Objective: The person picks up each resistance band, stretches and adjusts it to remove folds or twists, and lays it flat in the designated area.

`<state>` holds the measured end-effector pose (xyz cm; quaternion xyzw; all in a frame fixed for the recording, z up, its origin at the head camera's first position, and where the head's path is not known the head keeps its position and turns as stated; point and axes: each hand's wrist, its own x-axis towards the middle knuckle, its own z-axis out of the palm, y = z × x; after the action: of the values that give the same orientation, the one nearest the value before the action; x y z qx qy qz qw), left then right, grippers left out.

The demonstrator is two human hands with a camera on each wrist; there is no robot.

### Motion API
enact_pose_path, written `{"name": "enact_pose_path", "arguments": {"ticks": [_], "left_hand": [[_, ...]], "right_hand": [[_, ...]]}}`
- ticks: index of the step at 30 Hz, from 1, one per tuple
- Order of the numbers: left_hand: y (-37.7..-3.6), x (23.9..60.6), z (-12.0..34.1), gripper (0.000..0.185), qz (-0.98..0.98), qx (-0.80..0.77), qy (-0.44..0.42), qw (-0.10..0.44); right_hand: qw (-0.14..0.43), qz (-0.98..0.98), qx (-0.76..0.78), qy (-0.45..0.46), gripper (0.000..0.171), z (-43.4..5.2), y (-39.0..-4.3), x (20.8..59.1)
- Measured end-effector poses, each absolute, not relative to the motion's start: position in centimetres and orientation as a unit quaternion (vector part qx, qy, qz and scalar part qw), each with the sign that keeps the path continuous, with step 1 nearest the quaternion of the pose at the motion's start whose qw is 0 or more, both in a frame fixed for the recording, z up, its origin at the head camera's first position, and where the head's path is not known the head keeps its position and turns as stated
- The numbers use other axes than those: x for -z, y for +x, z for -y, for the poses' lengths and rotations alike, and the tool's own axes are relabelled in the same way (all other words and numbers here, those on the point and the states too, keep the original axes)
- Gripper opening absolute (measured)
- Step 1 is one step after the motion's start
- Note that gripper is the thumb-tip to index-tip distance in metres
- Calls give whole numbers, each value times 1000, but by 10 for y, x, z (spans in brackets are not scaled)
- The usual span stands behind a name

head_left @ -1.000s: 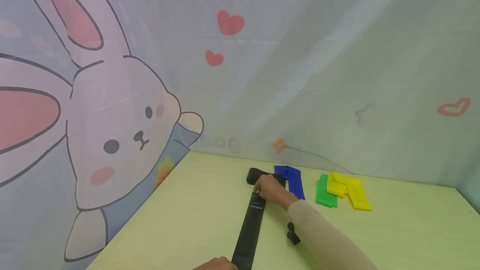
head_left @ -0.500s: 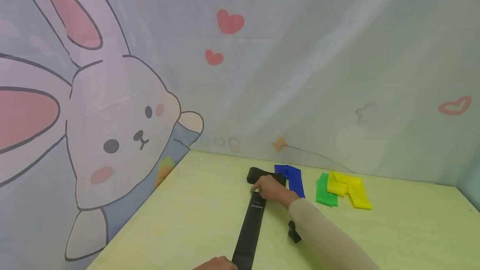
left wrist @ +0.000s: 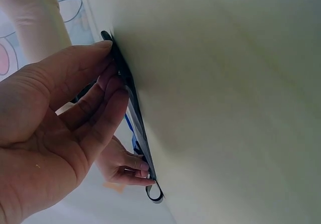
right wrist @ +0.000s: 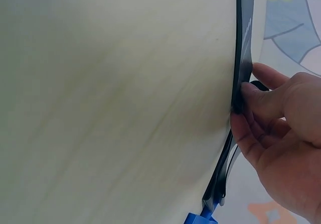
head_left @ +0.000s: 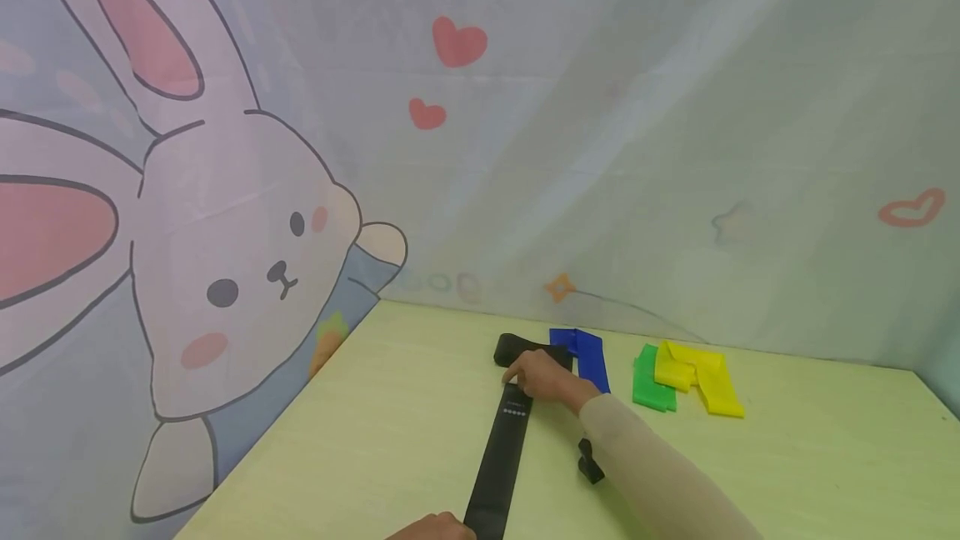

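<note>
In the right hand (head_left: 542,375), only the index finger has been extended; the black band (head_left: 498,461), pinched there and by the left hand (head_left: 435,528), is flattened between, the loop beyond seemingly left unstraightened.

Black along the flat strip (head_left: 497,469), marked with a row of pale dots near its far end; black too on the looped strip (head_left: 513,348); deep blue on the rear band (head_left: 592,361), bright green on the partly covered band (head_left: 649,383), yellow on the overlapping band (head_left: 716,386); pale yellow-green on the table (head_left: 360,432); cream on the sleeve (head_left: 660,465); grey-blue to greenish across the backdrop (head_left: 622,123), printed with a pink-eared rabbit (head_left: 247,207) and red hearts (head_left: 460,43)
</note>
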<state>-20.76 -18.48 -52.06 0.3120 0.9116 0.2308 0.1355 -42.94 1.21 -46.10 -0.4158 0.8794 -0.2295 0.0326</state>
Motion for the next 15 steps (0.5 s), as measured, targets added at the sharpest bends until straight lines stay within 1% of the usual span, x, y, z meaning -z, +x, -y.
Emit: {"name": "enact_pose_path", "arguments": {"ticks": [3, 5, 12, 15], "left_hand": [[-209, 524, 185, 26, -912, -231, 314, 128], [-217, 541, 192, 29, -906, -235, 331, 117], [-215, 541, 191, 29, -908, -245, 313, 130], [-213, 539, 189, 29, -910, -248, 307, 128]], "right_hand": [[31, -879, 233, -414, 47, -13, -428, 462], [28, -880, 235, -413, 46, -13, -428, 463], [33, -887, 235, -397, 36, -14, -428, 465], [35, -889, 234, -393, 35, -15, -429, 465]]}}
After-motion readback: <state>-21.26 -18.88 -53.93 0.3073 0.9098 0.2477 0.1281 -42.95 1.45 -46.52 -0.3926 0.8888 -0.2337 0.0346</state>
